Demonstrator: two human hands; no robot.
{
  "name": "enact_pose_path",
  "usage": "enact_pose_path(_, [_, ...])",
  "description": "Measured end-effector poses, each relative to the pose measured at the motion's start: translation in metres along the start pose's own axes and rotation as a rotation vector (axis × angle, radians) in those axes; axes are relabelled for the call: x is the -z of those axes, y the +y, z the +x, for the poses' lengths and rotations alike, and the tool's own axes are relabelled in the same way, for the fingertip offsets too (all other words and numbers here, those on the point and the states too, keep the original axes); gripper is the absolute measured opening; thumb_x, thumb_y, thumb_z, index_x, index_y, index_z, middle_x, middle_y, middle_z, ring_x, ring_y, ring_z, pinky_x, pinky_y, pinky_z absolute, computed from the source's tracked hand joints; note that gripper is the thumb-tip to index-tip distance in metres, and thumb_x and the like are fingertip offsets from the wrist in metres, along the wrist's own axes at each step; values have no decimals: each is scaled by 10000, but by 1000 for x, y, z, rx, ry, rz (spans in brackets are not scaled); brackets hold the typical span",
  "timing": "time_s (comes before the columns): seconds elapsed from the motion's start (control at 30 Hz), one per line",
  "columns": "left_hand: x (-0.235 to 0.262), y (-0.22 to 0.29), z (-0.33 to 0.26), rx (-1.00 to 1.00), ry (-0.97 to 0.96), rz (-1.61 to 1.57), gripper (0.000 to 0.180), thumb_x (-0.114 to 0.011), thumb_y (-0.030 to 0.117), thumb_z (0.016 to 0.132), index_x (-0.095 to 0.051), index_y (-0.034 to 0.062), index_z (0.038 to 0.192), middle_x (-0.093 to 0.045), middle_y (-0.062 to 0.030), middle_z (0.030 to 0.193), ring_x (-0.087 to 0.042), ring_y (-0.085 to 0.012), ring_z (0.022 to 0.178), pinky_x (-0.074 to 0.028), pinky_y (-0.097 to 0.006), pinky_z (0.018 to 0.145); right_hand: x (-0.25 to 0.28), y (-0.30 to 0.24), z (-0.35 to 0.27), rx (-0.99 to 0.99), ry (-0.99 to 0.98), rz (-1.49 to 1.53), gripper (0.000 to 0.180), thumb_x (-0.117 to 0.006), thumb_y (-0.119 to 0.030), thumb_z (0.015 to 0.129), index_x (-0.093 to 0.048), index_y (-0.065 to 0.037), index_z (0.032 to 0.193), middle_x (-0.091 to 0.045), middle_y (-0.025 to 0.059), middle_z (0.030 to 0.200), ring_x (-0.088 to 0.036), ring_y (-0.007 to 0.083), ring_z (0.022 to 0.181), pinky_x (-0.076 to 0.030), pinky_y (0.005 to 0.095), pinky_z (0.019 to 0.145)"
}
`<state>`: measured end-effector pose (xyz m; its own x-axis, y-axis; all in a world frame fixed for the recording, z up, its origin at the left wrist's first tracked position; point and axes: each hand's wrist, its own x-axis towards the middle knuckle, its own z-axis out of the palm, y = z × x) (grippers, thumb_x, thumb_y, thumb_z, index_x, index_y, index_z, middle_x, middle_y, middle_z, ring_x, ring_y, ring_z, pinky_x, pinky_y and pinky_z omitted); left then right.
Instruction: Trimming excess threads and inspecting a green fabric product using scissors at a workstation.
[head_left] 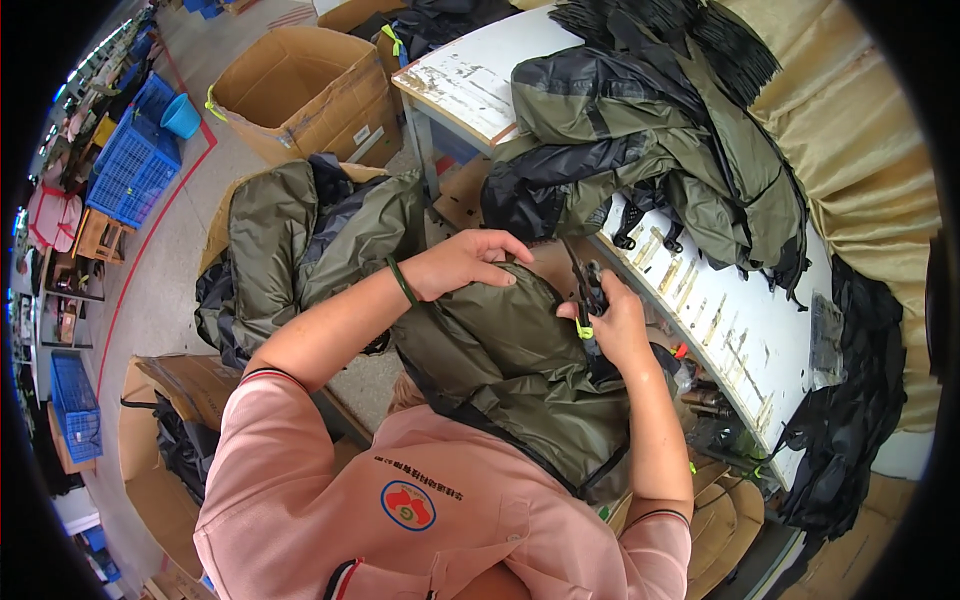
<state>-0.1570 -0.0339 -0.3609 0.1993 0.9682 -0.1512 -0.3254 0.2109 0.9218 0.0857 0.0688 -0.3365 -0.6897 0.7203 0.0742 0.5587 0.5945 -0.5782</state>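
Note:
A crumpled olive-green fabric piece with black edging (500,345) lies across my lap. Its upper edge is between the thumb and fingers of my left hand (465,264), which closes on it. My right hand (617,318) is beside the fabric's right side, its fingers curled around a slim dark object (581,275). That object points up and away from me, and a yellow-green bit (584,328) shows near my thumb. Its exact kind is hard to make out.
A white worktable (720,340) on the right bears a heap of olive and black fabric pieces (640,130). More such pieces (300,240) fill a carton at the left. An open cardboard box (300,85) stands beyond, and blue crates (135,165) line the far left.

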Motion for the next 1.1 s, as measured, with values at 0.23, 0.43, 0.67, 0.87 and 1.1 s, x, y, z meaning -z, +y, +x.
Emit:
enact_pose_path(0.23, [-46,35,-9,-768,477,910,300,-685,30,778,-576,21,1058,-592,-89,978,-567,-200,921,-452,-297,791,13,-28,30,103,-226,697,107,-580,72,785,-576,1,865,-601,17,747,-558,97,719,-447,255,644])
enact_pose_path(0.43, [-91,4,-58,-535,-86,778,91,-692,82,804,-646,62,881,-621,-47,773,-582,-179,664,-448,-296,598,76,-53,63,6,30,626,196,-719,-145,832,-558,-39,799,-546,-34,679,-538,68,645,-445,245,597])
enact_pose_path(0.67, [-111,-64,-79,129,-573,644,299,-624,300,911,-607,40,762,-534,-25,593,-460,-72,555,-367,-275,499,-13,-19,57,82,-280,-80,343,-716,-206,770,-499,-33,972,-650,173,941,-625,354,933,-487,438,791])
enact_pose_path(0.87, [-106,-69,-80,305,-488,538,379,-612,317,919,-572,26,680,-478,3,545,-401,-61,534,-331,-279,481,-44,-8,78,211,-137,213,293,-706,-109,733,-507,4,915,-631,203,913,-606,398,888,-471,441,747])
enact_pose_path(1.1, [-89,-110,-70,262,-71,585,321,-635,301,903,-611,-1,1010,-612,-29,859,-553,-77,828,-464,-245,731,119,-136,77,430,314,596,264,-754,-69,758,-594,-21,963,-579,6,815,-545,96,762,-479,262,707])
